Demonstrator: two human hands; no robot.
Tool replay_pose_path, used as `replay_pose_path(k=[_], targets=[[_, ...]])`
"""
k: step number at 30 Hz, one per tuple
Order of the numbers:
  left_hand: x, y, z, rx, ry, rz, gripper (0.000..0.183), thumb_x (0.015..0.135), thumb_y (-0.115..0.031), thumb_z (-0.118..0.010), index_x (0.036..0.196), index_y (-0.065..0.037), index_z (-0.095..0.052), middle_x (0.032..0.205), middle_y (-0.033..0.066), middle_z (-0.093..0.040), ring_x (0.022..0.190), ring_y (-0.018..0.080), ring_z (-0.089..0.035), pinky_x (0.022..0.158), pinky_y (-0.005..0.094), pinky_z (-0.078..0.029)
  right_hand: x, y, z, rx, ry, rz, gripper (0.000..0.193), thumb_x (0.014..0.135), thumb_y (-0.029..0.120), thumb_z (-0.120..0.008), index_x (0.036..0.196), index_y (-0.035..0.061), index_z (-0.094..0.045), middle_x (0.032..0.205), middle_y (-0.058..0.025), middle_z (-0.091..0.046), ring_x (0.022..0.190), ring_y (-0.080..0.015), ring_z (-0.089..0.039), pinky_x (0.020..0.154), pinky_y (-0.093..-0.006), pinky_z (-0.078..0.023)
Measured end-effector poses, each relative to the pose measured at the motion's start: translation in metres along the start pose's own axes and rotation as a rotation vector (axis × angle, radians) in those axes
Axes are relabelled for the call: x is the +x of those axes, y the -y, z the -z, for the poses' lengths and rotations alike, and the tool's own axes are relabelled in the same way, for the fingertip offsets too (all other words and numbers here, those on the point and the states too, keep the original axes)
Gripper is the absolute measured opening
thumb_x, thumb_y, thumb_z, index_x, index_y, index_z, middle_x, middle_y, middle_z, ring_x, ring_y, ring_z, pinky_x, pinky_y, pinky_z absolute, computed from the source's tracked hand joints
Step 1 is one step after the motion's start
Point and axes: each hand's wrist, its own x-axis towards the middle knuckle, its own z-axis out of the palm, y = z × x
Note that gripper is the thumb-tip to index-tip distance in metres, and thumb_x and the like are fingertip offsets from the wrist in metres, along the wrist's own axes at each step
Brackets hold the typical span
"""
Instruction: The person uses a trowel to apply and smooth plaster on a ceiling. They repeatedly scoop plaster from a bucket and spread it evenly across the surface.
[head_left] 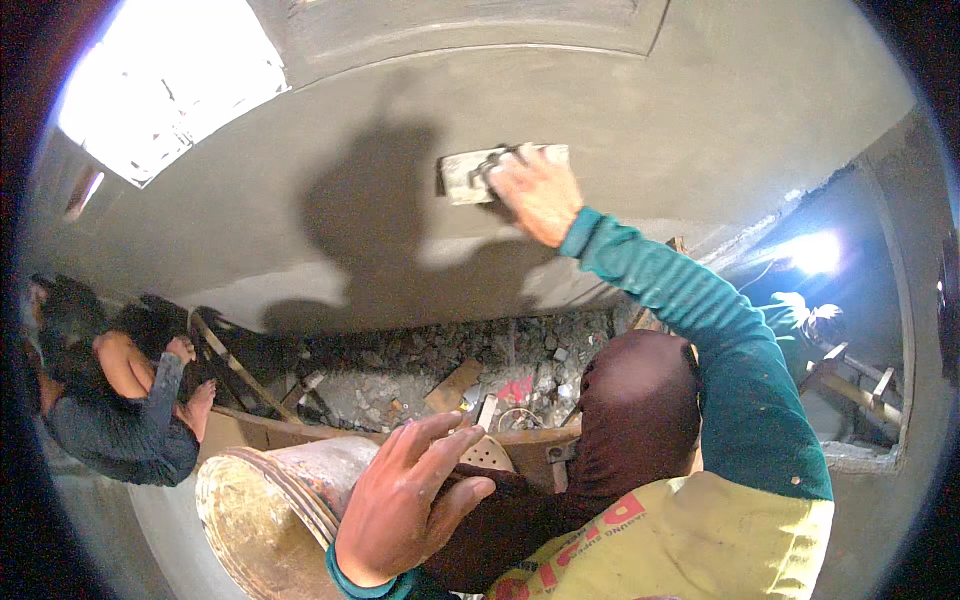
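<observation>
Head view shows me the right hand [537, 192] gripping a pale float [463, 180] at the grey wall [700, 130], the left hand [403, 505] spread empty beside the bucket [322, 466], and I judge the float light, stiff, best held by its dark handle [488, 166].

The plastered wall [680, 130] spans the far side, with the plastering float [464, 180] against it under the right hand [540, 195]. A window opening [180, 80] sits far left of the float; a lamp [818, 252] is to its right. Rubble [385, 385] lies at the wall's foot, beyond the wearer's knee [635, 400]. Near left, the bucket [335, 458] is just left of the left hand [405, 500], with a co-worker [125, 430] farther left.
</observation>
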Motion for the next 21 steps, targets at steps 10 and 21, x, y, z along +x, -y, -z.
replay_pose_path(k=[10, 21], targets=[[0.022, -0.003, -0.004, 0.007, 0.072, 0.031, 0.048, 0.089, -0.026, -0.077, 0.13, -0.006, -0.064, 0.131, 0.0206, -0.061, 0.119, 0.0413, -0.059, 0.101, 0.0457, -0.049, -0.083, -0.168, 0.082, -0.434, -0.318, -0.164, 0.074, 0.071, 0.01, -0.078, 0.141, 0.0232, -0.058, 0.126, -0.0003, -0.061, 0.109, -0.0291, -0.054, 0.086, -0.044, -0.04], [0.037, -0.01, -0.011, 0.005, 0.046, 0.066, 0.047, 0.086, -0.02, -0.08, 0.128, -0.003, -0.065, 0.128, 0.0219, -0.063, 0.12, 0.041, -0.06, 0.101, 0.0441, -0.05, -0.072, -0.182, 0.083, -0.438, -0.375, -0.081, 0.079, 0.07, 0.009, -0.078, 0.144, 0.0255, -0.056, 0.134, 0.0055, -0.061, 0.109, -0.0252, -0.055, 0.088, -0.0413, -0.04]])
